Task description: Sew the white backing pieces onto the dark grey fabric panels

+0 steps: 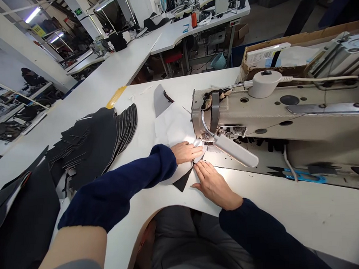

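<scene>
My left hand (186, 152) lies flat, fingers stretched out, on pale fabric (174, 124) just left of the needle area of a sewing machine (254, 113). Slightly nearer to me, my right hand (212, 183) rests palm down, its fingertips on the edge of a dark fabric piece (181, 183) and its thumb apart. That dark piece sticks out between the hands, a pointed corner toward me. A lit white lamp (237, 150) hangs over the stitching spot. The fabric directly under my fingers is hidden.
Stacked dark fabric pieces (97, 135) lie to the left on the white table (159, 200). Blue-handled scissors (306, 176) lie at the machine's base. Behind the machine stands a cardboard box (245, 65). Yellow tape (116, 97) marks the far table edge.
</scene>
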Motion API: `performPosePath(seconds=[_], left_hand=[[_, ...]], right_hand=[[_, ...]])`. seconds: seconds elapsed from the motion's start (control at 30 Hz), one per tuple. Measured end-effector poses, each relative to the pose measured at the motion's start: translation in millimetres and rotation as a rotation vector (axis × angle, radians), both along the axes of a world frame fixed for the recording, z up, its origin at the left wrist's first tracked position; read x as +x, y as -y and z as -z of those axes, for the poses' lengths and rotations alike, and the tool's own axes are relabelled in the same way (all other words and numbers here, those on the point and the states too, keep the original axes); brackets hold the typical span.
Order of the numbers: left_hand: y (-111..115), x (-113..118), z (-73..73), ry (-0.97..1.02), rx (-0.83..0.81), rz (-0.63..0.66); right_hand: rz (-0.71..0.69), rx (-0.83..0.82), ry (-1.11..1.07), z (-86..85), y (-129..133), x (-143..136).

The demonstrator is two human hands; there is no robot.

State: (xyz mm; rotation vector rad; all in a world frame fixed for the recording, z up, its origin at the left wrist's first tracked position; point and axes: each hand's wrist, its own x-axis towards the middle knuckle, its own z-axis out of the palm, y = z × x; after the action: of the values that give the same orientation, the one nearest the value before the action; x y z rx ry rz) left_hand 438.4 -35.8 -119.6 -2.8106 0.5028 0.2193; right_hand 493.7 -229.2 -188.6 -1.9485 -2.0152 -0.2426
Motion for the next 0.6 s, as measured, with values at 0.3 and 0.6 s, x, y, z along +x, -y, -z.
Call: performPosePath(seconds=[0.3,0.6], left_hand=[[4.0,6.5,7.2,0.075,0.004,0.047],[-11.5,8.0,7.1,0.018,-0.131,-0.009]], right_hand=[[0.001,0.035,0.112,-8.5,3.5,7.8],[0.032,0.028,0.024,-7.5,4.1,24.5]])
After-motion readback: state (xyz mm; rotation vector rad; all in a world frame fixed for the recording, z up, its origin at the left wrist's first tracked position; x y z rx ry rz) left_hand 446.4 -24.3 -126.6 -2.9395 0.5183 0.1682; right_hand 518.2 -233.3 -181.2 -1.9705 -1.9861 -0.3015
